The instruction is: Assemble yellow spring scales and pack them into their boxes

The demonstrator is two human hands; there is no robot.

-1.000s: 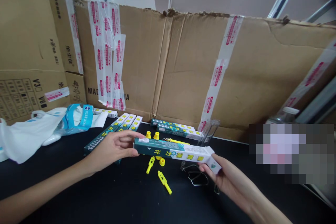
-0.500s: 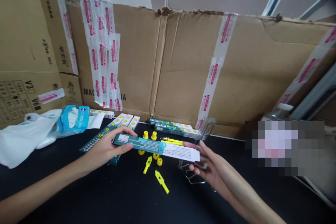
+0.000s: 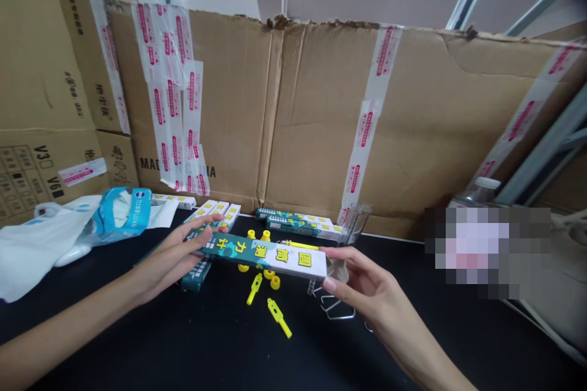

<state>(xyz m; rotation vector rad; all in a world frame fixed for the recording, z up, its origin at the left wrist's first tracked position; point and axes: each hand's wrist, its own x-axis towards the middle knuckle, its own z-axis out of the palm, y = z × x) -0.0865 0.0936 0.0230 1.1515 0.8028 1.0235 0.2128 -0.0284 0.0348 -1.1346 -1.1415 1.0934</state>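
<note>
A long, narrow green-and-white cardboard box (image 3: 262,252) with large yellow characters is held level between my hands. My left hand (image 3: 181,253) grips its green end, fingers over the top. At the white end, my right hand (image 3: 367,278) has its thumb in front and fingers behind; a greyish flap shows there. Beneath and behind the box lie several yellow caps (image 3: 275,282), partly covered. Two slotted yellow rods, one upper (image 3: 254,289) and one lower (image 3: 279,317), rest nearer to me. Bent metal wire hooks (image 3: 339,308) lie by my right hand.
Similar boxes (image 3: 302,227) lie by the cardboard wall (image 3: 321,122), and more (image 3: 195,275) sit under my left forearm. Clear tubes (image 3: 358,223) stand behind my right hand. A blue-and-white tissue pack (image 3: 123,211) is at left, a capped bottle (image 3: 481,190) at right.
The box has been rolled, so its large yellow characters now face me instead of the small print. My right thumb has come to the front of its white end. The view shifted slightly.
</note>
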